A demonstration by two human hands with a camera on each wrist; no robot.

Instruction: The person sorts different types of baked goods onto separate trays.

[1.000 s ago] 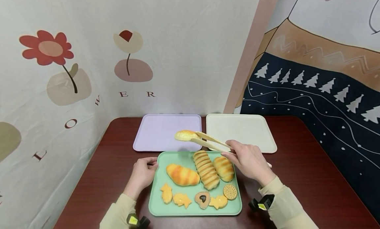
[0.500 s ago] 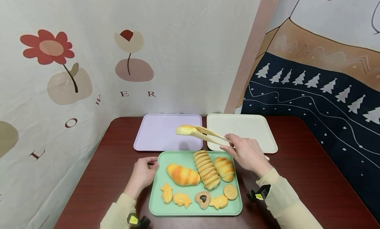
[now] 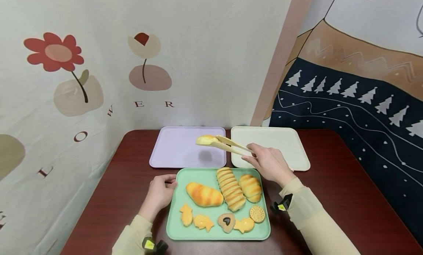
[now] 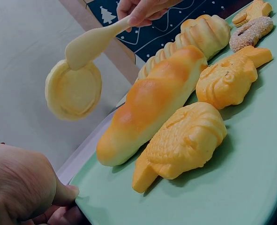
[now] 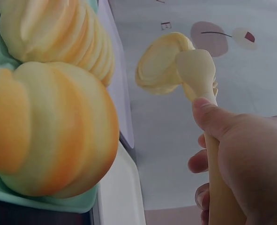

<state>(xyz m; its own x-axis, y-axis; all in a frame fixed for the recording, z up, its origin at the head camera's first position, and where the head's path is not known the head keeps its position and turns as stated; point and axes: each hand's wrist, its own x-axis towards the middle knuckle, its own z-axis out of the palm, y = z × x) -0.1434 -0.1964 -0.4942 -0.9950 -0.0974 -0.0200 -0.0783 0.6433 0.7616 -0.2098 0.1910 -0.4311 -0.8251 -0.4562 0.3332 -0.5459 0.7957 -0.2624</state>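
Observation:
My right hand grips cream-coloured tongs, whose tips clamp a round, pale-yellow pastry like a tart shell. In the head view that pastry hangs above the lilac tray, its shadow on the surface below. My left hand pinches the left edge of the green tray, thumb on the rim and fingers partly hidden beneath. On the green tray lie a smooth long bread, a ridged long bread, a striped round bread, and several small cookies, including a fish-shaped one.
A white tray stands behind the green one, right of the lilac tray. The dark red table extends to both sides. Printed cloth hangs just behind its back edge. A heart cookie and a round biscuit lie near the front.
My right hand has moved away from me and slightly to the left, carrying the tongs and pastry farther over the lilac tray. The left hand stays at the green tray's edge.

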